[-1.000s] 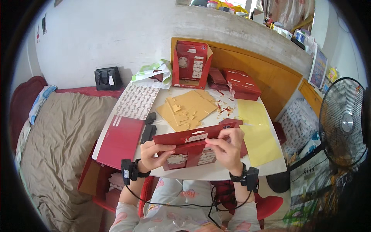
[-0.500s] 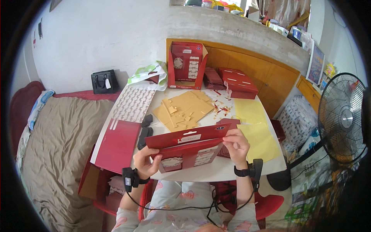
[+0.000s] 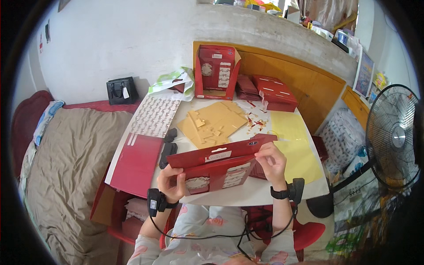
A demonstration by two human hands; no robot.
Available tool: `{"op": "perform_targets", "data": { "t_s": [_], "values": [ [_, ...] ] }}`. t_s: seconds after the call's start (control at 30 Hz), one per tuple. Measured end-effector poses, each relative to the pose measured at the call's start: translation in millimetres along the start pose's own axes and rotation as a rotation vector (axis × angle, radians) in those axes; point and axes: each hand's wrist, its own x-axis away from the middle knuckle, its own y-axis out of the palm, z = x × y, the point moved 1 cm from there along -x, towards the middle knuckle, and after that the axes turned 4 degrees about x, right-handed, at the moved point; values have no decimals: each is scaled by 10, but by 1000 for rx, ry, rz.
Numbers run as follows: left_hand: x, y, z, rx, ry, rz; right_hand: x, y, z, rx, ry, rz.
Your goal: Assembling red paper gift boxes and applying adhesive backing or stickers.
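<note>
White table (image 3: 260, 190) stands against a grey wall, with a bed on your left and a standing fan (image 3: 393, 137) on your right. You hold a flat red cardboard box (image 3: 218, 165) above the near edge of the table. Your left hand (image 3: 172, 183) pinches its lower left corner, thumb on the front, while the other fingers are hidden behind the card. Your right hand (image 3: 271, 161) pinches the upper right end with curled fingers. The box hides the table part under it, and the small prints on it are hard to make out. Free room is little: tan cardboard sheets (image 3: 214, 123) lie behind, a yellow sheet (image 3: 293, 141) at the right, a red folder (image 3: 137, 161) at the left. Compared with half a second ago, the box stays almost in the same place, and your right hand is a little higher on its edge.
</note>
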Motion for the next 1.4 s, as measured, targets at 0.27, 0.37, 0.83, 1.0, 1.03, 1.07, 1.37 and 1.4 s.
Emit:
{"op": "perform_targets", "data": {
  "t_s": [0.27, 0.37, 0.83, 1.0, 1.03, 1.07, 1.37, 1.4],
  "values": [
    [53, 154, 51, 320, -85, 204, 15, 69, -42, -346, 33, 128],
    [188, 92, -91, 223, -213, 21, -301, 89, -293, -38, -50, 52],
    [-219, 77, -343, -32, -228, -66, -1331, 434, -699, 885, -81, -542],
    [-451, -57, -327, -96, -214, 10, -2497, 76, -790, 1047, -86, -141],
    [-427, -60, -359, -120, -262, -49, -2737, 10, -751, 1160, -240, 5],
    [-406, -24, -401, -135, -308, -112, -2973, -81, -699, 1275, -395, 154],
    [-306, -30, -682, -122, -428, -164, -4567, 233, 736, 1385, -254, 153],
    [-310, -37, -683, -129, -427, -165, -4625, 306, 883, 1396, -284, 142]
  ]
}}
